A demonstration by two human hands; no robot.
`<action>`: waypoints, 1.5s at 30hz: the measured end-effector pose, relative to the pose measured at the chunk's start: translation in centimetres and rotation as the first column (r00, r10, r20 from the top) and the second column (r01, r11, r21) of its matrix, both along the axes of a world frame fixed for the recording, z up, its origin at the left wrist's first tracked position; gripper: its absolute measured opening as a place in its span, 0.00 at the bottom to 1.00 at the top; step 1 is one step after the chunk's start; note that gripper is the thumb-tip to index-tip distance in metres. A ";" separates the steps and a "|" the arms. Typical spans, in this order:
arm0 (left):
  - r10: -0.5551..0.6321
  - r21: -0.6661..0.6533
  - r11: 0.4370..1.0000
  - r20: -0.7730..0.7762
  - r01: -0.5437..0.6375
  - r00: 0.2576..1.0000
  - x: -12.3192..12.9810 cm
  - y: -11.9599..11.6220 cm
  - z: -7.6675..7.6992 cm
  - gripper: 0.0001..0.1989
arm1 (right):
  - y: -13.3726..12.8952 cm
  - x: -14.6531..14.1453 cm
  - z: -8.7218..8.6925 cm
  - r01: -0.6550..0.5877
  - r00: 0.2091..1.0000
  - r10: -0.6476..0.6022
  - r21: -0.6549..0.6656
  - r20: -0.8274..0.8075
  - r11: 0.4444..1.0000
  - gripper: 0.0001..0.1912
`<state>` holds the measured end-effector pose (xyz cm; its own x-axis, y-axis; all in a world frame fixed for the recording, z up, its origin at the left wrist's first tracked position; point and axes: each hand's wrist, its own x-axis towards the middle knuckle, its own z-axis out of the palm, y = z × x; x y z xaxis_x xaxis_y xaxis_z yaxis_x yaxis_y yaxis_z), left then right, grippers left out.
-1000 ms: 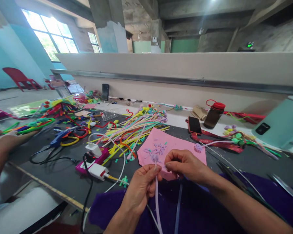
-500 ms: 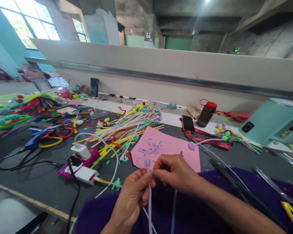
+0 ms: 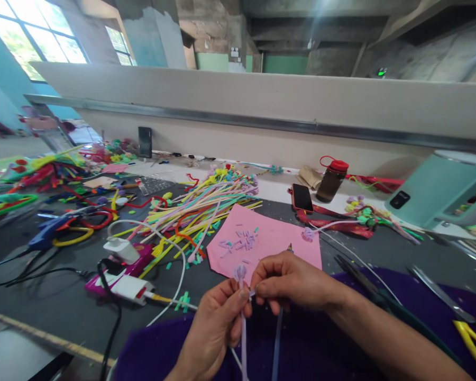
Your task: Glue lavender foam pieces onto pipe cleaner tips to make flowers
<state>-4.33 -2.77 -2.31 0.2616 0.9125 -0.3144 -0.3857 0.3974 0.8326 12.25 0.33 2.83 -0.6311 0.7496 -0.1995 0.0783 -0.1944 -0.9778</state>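
1. Running across the back is a long white board (image 3: pixel 238 92), w/ a metal rail (image 3: pixel 230 117) along it.
2. Dark table (image 3: pixel 63 301) is in front of it, mostly covered w/ craft stuff.
3. Purple cloth (image 3: pixel 154 349) lies at the near side, below both hands.
4. Pale green jug (image 3: pixel 426 188) stands at far R, approx. level w/ the bottle.
5. Pink sheet (image 3: pixel 222 259) lies flat on the table, just beyond the hands. Bundle of coloured fuzzy stems (image 3: pixel 206 206) is on its L, slightly behind.
6. L hand (image 3: pixel 218 317), at centre: thumb & fingers are closed on a lilac stem (image 3: pixel 244 341).
7. R hand (image 3: pixel 291 280), just beside: thumb & index are pinched together on a small pale bit (image 3: pixel 253 292), close to L thumb.
8. The stem hangs down from L hand; its fluffy head (image 3: pixel 240 272) is above the fingers, near the front edge of the sheet.
9. Brown bottle (image 3: pixel 330 184) w/ red cap stands behind the sheet; phone (image 3: pixel 302 197) lies just beside, on its L.
10. Lilac cuttings (image 3: pixel 244 241), tiny, are spread on the sheet.
11. Smallest is the pale bit; its exact shape I cannot tell.
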 end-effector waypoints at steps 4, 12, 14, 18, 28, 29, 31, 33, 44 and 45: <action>0.022 0.007 1.000 0.025 -0.022 0.999 0.0 -0.1 0.1 0.12 | 0.3 0.0 -0.3 0.019 1.000 -0.019 -0.060 -0.011 0.998 0.04; -0.015 0.010 1.000 0.041 0.014 0.999 -0.1 -0.2 0.2 0.11 | 0.3 -0.1 -0.9 -0.056 0.992 0.043 -0.109 -0.118 0.992 0.04; -0.018 0.012 1.000 0.039 0.017 0.999 0.0 -0.2 0.2 0.11 | 0.3 -0.2 -0.9 -0.074 0.991 0.062 -0.098 -0.119 0.992 0.04; 0.001 -0.002 1.000 0.052 -0.001 0.999 0.0 0.0 0.2 0.12 | 0.4 0.1 0.2 -0.001 0.998 -0.007 0.115 0.070 0.993 0.06; -0.024 -0.026 0.999 0.250 0.031 0.968 -1.2 0.7 0.1 0.11 | -3.2 4.7 -0.4 -0.394 0.398 -0.513 0.647 0.761 0.653 0.12; -0.028 -0.017 0.999 0.251 0.033 0.968 -1.2 0.7 0.0 0.12 | -3.8 5.0 -1.2 -0.406 0.354 -0.532 0.638 0.770 0.654 0.15; -0.035 0.004 0.999 0.249 0.035 0.968 -1.2 0.5 0.0 0.12 | -4.4 5.3 -2.7 -0.410 0.302 -0.551 0.627 0.778 0.662 0.21; -0.041 0.021 0.999 0.254 0.037 0.966 -1.2 0.4 -0.1 0.12 | -4.4 5.7 -3.9 -0.396 0.281 -0.557 0.623 0.781 0.674 0.23; -0.024 0.038 0.999 0.225 0.016 0.974 -1.2 0.3 -0.6 0.13 | -2.7 8.5 -2.7 0.048 0.596 -0.508 0.604 0.622 0.795 0.11; -0.019 0.037 0.999 0.218 0.012 0.976 -1.2 0.3 -0.6 0.13 | -2.7 8.9 -2.4 0.132 0.669 -0.504 0.580 0.546 0.804 0.12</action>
<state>-5.50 -2.50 -2.92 0.3344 0.9174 -0.2158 -0.5534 0.3765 0.7429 21.16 -2.35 0.43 -0.1776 0.9836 -0.0307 0.7416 0.1133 -0.6613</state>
